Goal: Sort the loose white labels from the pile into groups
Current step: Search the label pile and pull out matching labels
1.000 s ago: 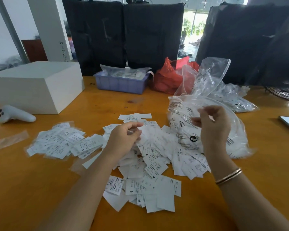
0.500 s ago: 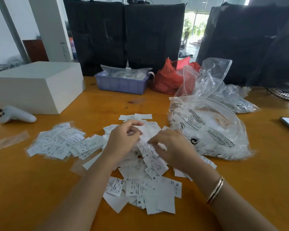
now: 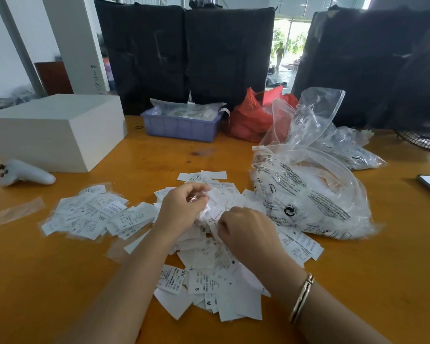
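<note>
Beside both hands, clear bag holds labels.

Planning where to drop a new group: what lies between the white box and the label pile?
Mostly bare table in the head view; only the white controller lies off to the left.

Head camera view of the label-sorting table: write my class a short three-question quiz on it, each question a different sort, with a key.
1. True or false: the blue plastic crate stands against the white rectangular box.
2. Which lies nearest the right hand?
A. grey handheld controller
B. clear printed plastic bag
C. red plastic bag
3. Fill in: the left hand grips a bunch of white ____ above the pile of loose white labels.

Key: 1 false; 2 B; 3 labels.
</note>
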Demonstrator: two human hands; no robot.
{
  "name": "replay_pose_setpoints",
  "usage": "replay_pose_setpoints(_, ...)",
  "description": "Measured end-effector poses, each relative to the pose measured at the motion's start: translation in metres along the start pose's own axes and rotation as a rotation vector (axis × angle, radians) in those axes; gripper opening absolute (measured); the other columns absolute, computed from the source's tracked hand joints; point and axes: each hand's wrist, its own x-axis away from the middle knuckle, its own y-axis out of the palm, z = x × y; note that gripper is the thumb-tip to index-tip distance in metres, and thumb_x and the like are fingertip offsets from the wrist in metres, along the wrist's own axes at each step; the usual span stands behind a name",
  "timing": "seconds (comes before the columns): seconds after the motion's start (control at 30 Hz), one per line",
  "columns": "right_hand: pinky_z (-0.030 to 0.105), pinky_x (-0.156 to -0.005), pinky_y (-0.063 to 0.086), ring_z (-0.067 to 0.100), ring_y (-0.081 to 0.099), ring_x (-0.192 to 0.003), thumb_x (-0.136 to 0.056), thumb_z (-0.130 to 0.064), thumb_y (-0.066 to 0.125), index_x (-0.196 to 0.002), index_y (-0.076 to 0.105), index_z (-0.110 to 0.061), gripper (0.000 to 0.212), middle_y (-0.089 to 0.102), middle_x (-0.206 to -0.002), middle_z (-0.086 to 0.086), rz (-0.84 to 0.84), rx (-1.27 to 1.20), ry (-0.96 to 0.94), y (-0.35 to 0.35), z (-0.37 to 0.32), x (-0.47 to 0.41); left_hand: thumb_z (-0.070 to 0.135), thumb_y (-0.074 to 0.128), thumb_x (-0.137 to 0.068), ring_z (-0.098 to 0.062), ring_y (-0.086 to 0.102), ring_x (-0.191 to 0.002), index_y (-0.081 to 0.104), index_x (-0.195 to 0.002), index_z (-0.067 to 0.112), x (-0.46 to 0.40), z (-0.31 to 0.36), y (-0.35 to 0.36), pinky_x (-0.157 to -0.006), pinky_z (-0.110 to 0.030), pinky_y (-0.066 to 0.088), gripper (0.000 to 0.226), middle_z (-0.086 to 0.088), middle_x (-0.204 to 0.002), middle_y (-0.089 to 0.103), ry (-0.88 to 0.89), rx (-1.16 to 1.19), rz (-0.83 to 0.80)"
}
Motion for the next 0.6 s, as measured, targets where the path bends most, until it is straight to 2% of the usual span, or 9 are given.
replay_pose_setpoints(0.13,0.025,-0.068,0.034,0.013,0.049,-0.084,-0.096,-0.035,0.042,-0.093,0.064,-0.02,0.027,0.064,-0.087,-0.006,0.015,-0.065,-0.037,-0.001,0.009,-0.002,0.013,0.063,-0.088,-0.011,0.066,-0.088,0.063,-0.086,0.039,0.0,0.002,0.0,-0.075,-0.024,0.054,0.026,0.011,-0.091,0.066,-0.003,0.028,-0.005)
replay_pose_setpoints(0.27,0.025,-0.075,0.033,0.008,0.047,-0.084,-0.088,-0.049,0.051,-0.091,0.063,-0.029,0.024,0.061,-0.082,-0.012,-0.18,-0.314,0.043,-0.007,0.022,-0.002,0.012,0.063,-0.088,-0.012,0.067,-0.085,0.063,-0.088,0.038,0.0,0.0,-0.001,-0.077,-0.026,0.054,0.026,0.012,-0.089,0.066,-0.008,0.055,-0.013)
replay_pose_setpoints(0.37,0.027,-0.081,0.034,0.0,0.044,-0.082,-0.087,-0.038,0.056,-0.087,0.061,-0.029,0.01,0.056,-0.083,-0.016,-0.29,-0.447,0.07,-0.01,0.031,0.0,0.012,0.063,-0.088,-0.012,0.066,-0.084,0.065,-0.092,0.035,-0.001,-0.001,0.0,-0.076,-0.024,0.054,0.024,0.011,-0.088,0.066,-0.007,0.066,-0.039)
replay_pose_setpoints(0.43,0.026,-0.081,0.031,-0.003,0.041,-0.081,-0.086,-0.032,0.06,-0.082,0.059,-0.029,0.005,0.053,-0.083,-0.017,-0.332,-0.458,0.064,-0.012,0.034,-0.001,0.011,0.064,-0.088,-0.009,0.066,-0.079,0.066,-0.099,0.03,-0.002,-0.002,0.001,-0.069,-0.02,0.053,0.022,0.01,-0.084,0.066,-0.016,0.083,-0.052)
replay_pose_setpoints(0.5,0.024,-0.078,0.034,-0.002,0.043,-0.082,-0.085,-0.033,0.063,-0.075,0.057,-0.033,0.012,0.053,-0.082,-0.017,-0.337,-0.51,0.088,-0.014,0.035,-0.002,0.009,0.065,-0.087,-0.002,0.066,-0.073,0.067,-0.101,0.027,-0.002,-0.001,0.001,-0.06,-0.013,0.049,0.023,0.006,-0.083,0.068,-0.022,0.113,-0.069)
replay_pose_setpoints(0.6,0.018,-0.066,0.042,-0.001,0.052,-0.072,-0.084,-0.035,0.065,-0.071,0.059,-0.035,0.014,0.058,-0.077,-0.014,-0.216,-0.719,0.22,-0.013,0.034,-0.003,0.01,0.068,-0.085,-0.004,0.066,-0.078,0.067,-0.094,0.033,-0.001,-0.001,0.002,-0.062,-0.011,0.048,0.025,0.001,-0.089,0.069,-0.015,0.113,-0.09)
